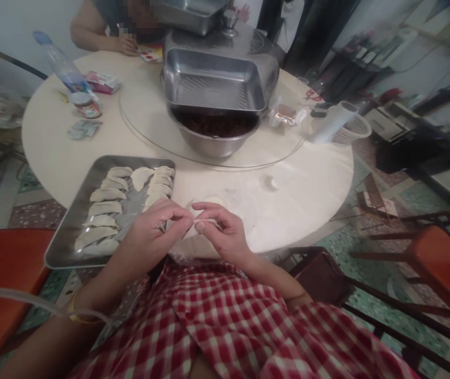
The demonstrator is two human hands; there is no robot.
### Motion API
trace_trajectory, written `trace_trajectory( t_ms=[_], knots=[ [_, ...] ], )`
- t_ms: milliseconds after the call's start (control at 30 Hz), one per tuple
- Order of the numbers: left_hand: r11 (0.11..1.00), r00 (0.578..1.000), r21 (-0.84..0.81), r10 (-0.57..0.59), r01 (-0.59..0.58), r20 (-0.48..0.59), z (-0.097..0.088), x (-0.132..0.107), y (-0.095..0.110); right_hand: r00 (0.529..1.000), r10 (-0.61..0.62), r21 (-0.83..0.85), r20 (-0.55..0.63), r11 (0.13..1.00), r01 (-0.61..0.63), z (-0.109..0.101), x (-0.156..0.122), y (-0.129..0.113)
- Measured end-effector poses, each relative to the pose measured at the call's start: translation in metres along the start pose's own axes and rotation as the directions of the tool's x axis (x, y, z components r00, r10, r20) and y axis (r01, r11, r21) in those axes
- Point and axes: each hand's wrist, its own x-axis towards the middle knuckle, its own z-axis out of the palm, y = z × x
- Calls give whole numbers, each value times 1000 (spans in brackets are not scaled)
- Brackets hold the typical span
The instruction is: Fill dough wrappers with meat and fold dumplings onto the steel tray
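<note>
In front of my body, both hands meet over the table's near edge. My left hand and my right hand each pinch the rim of a dumpling; it is mostly hidden by the fingers. Left of them, a metal tray holds two rows of folded dumplings, with one more between the rows at the far end. My left forearm passes over the tray's near right corner. A pale flat round, perhaps a wrapper, shows just behind my right fingers.
On the glass turntable, a steel bowl of dark filling has a rectangular pan over it. A bottle and jar stand left; a plastic roll and basket right. Another person's hand is at the far side.
</note>
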Motion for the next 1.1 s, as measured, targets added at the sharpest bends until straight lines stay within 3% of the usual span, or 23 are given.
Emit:
trace_trajectory(
  t_ms=[300, 467, 700, 967, 1100],
  knots=[
    [996, 1000, -86, -8, 7, -9, -1, -3, -2, 996, -87, -52, 8, 995, 87, -1, 1, 3],
    [1000, 998, 3, -2, 2, -63, -3, -9, -9, 992, -126, -91, -25, 988, 123, -3, 1, 2],
    [995, 996, 82, 67, -62, -61, 0, -11, -11, 979, -198, -149, -56, 971, 187, 3, 3, 10],
    [998, 997, 51, -28, 32, -77, 2, -16, -20, 973, -221, -194, -64, 959, 205, 4, 3, 14],
    [996, 996, 62, 62, -58, -62, 0, -14, -17, 968, -243, -202, -61, 953, 226, 4, 4, 14]
  ],
)
